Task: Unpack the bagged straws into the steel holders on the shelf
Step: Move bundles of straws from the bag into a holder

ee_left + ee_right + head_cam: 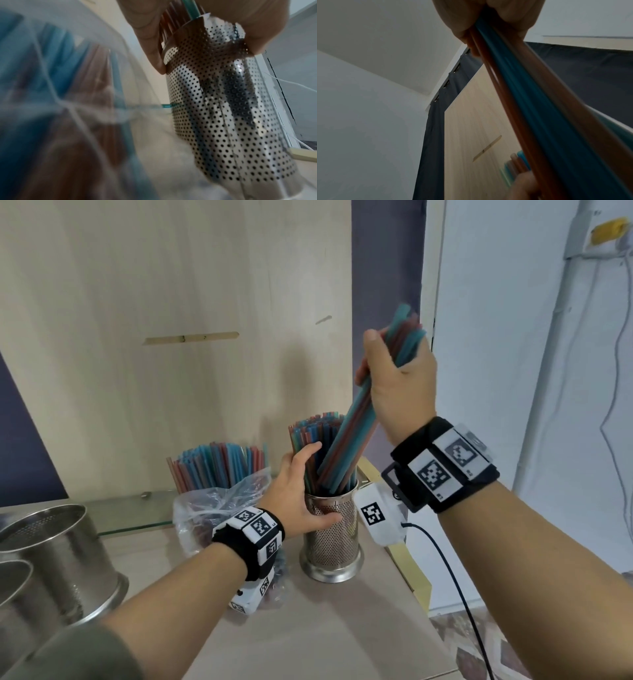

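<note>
A perforated steel holder (331, 537) stands on the shelf top (325, 631), well filled with blue and red straws (310, 433). My left hand (325, 482) grips it near the rim, thumb on the mesh wall and fingers against the standing straws; the left wrist view shows the holder (223, 115) close up. My right hand (380, 361) holds a tilted bundle of straws (352, 426) above it, lower ends inside the holder. In the right wrist view the bundle (530, 101) runs down from my fist. A clear plastic bag (212, 508) with more straws (215, 467) stands left of the holder.
Two empty steel holders (65, 553) (13, 597) stand at the left edge. A glass plate (120, 515) lies along the wooden back panel (171, 337). The shelf top's right edge (407, 570) drops off beside the holder; a black cable (445, 559) hangs from my right wrist.
</note>
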`<state>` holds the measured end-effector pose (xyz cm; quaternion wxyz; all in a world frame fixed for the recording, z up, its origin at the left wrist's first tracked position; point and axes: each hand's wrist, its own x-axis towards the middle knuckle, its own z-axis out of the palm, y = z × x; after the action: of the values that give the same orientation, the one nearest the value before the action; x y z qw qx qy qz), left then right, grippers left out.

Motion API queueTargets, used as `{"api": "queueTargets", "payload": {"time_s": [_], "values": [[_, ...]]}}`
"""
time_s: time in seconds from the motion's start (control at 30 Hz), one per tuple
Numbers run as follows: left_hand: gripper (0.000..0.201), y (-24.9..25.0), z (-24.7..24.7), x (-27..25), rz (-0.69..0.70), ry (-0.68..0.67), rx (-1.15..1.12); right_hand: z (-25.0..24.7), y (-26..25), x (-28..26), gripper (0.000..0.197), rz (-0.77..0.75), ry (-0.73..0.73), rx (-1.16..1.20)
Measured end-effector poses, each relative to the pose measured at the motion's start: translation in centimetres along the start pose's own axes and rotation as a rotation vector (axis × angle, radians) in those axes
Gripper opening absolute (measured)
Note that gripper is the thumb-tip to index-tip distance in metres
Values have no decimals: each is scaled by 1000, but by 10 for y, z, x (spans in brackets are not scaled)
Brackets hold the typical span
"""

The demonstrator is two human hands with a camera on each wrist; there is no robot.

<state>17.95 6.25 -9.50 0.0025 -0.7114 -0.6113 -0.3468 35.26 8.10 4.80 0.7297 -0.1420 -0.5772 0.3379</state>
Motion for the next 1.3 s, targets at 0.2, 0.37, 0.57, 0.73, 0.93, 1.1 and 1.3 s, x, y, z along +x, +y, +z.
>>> {"api": "queueTargets", "payload": {"time_s": [0.2,0.37,0.57,0.73,0.93,1.1,1.3], "values": [[123,-2,2,2,12,4,21,0,9,0,11,31,-131,5],[122,-4,3,5,12,8,-1,-5,28,2,12,67,-116,-33],[121,-4,3,5,12,10,9,-2,43,18,12,142,-147,-177],[123,-4,3,4,5,3,8,7,47,23,17,154,-260,-347],[124,-6,3,2,2,-4,-10,23,64,11,46,259,-343,-610],[122,-4,1,1,1,-11,-8,20,69,1,40,286,-340,-758],[124,-4,3,-2,-17,-5,-65,19,67,-12,43,264,-324,-849]]}}
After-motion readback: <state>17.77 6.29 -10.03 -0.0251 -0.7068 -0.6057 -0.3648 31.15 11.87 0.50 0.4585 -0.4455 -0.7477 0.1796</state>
